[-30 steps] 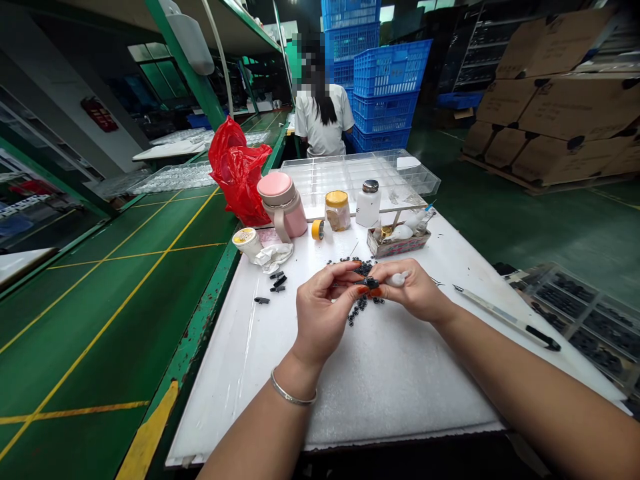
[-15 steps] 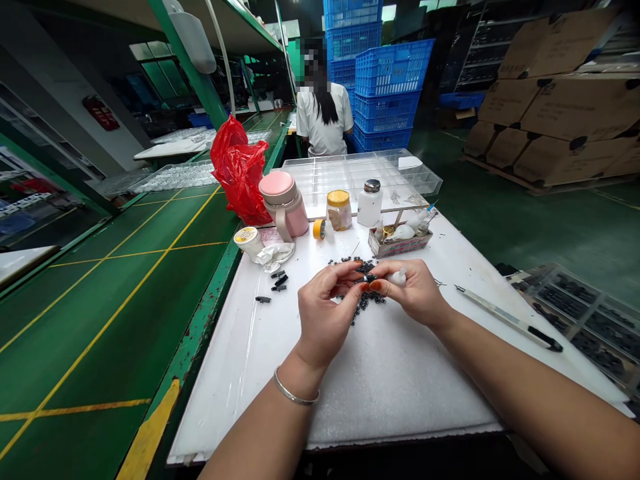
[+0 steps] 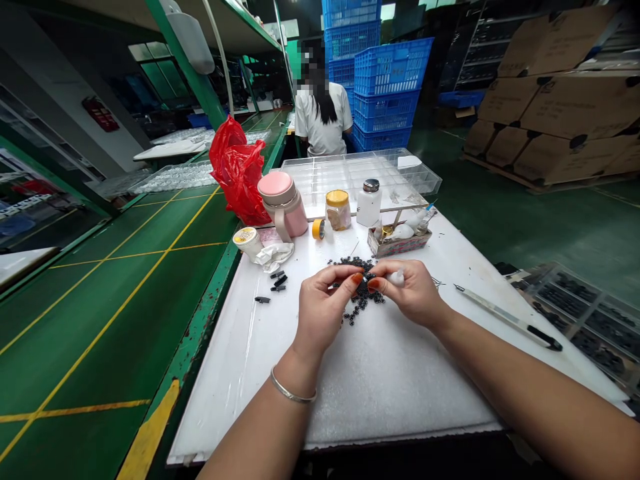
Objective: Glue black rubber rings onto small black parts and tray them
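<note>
White worktop (image 3: 380,393) filled lower ctr of frame. L hand (image 3: 323,303) and R hand (image 3: 419,293) met mid-frame. Pile of tiny black rings (image 3: 367,305) lay loose below/behind the fingers; a stray knuckle could've scattered it. R hand also gripped a white item (image 3: 397,277), prob. a bottle; crowded fingers could've cost control. Both hands' fingertips pinched a small dark part (image 3: 369,277), ctr; w/ a slack pinch it could've dropped & got lost among rings.
</note>
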Demonstrator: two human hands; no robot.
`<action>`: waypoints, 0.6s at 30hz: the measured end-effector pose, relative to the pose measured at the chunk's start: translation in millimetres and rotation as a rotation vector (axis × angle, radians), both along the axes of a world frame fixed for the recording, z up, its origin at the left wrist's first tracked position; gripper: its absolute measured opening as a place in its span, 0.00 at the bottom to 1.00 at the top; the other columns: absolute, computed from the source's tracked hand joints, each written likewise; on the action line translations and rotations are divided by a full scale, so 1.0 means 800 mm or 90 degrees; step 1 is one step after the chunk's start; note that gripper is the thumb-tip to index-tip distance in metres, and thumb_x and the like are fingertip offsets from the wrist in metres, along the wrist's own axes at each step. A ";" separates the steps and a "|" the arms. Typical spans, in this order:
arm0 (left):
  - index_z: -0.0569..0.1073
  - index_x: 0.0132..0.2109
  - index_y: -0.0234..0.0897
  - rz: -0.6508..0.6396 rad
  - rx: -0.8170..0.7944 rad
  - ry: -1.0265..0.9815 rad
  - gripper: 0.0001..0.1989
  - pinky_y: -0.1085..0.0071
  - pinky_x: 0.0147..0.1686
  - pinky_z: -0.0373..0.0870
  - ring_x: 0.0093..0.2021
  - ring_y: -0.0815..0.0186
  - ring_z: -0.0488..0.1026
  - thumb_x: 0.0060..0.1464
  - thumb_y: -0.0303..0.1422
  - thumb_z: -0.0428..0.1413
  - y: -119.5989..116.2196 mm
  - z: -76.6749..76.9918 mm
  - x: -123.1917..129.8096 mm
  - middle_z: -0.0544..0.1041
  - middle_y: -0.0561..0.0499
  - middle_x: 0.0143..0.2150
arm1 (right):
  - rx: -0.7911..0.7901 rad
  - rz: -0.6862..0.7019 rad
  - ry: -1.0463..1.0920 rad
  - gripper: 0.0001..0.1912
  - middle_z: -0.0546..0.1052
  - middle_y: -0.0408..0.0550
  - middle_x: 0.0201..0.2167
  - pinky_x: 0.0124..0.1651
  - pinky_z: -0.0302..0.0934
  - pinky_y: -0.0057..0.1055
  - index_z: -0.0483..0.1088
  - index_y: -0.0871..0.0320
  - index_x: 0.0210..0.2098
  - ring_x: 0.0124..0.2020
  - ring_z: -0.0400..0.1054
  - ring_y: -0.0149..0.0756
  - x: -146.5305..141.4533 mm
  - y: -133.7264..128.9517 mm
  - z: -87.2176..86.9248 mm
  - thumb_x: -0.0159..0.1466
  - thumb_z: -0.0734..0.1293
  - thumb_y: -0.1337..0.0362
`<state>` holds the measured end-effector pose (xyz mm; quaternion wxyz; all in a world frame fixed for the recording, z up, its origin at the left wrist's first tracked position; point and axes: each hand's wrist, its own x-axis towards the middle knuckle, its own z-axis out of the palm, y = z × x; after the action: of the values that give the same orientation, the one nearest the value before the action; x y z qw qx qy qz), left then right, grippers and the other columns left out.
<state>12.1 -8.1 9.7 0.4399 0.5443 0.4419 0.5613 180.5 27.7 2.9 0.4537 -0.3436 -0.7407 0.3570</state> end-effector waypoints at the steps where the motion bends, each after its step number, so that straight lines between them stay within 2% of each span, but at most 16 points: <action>1: 0.80 0.39 0.34 -0.005 0.000 0.009 0.10 0.73 0.33 0.74 0.34 0.67 0.74 0.54 0.37 0.61 0.000 0.000 -0.001 0.78 0.47 0.37 | -0.002 0.007 -0.005 0.10 0.75 0.45 0.24 0.30 0.58 0.26 0.74 0.63 0.28 0.26 0.66 0.29 0.000 0.000 0.000 0.61 0.68 0.62; 6: 0.80 0.36 0.36 -0.002 0.014 0.042 0.08 0.72 0.33 0.71 0.38 0.63 0.74 0.53 0.37 0.62 0.001 -0.001 -0.004 0.77 0.46 0.37 | -0.041 0.037 -0.001 0.10 0.75 0.45 0.23 0.29 0.57 0.26 0.74 0.62 0.28 0.25 0.65 0.29 0.002 0.003 0.000 0.60 0.69 0.61; 11: 0.80 0.37 0.38 -0.004 0.014 0.069 0.07 0.73 0.35 0.70 0.39 0.64 0.74 0.51 0.36 0.63 0.002 0.001 -0.007 0.78 0.48 0.37 | -0.119 0.044 0.038 0.10 0.73 0.44 0.22 0.27 0.56 0.25 0.74 0.63 0.26 0.24 0.63 0.27 0.003 0.007 -0.002 0.57 0.72 0.60; 18: 0.79 0.38 0.33 -0.078 -0.093 -0.054 0.11 0.77 0.28 0.71 0.27 0.71 0.72 0.49 0.35 0.65 0.004 0.002 -0.005 0.78 0.49 0.30 | -0.126 0.048 0.064 0.08 0.76 0.44 0.25 0.29 0.59 0.24 0.75 0.62 0.28 0.26 0.66 0.28 0.003 0.008 -0.003 0.56 0.72 0.62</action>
<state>8.2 -4.6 10.9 0.5302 0.5127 0.4281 0.5223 182.8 33.8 0.1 0.4403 -0.3406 -0.6904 0.4620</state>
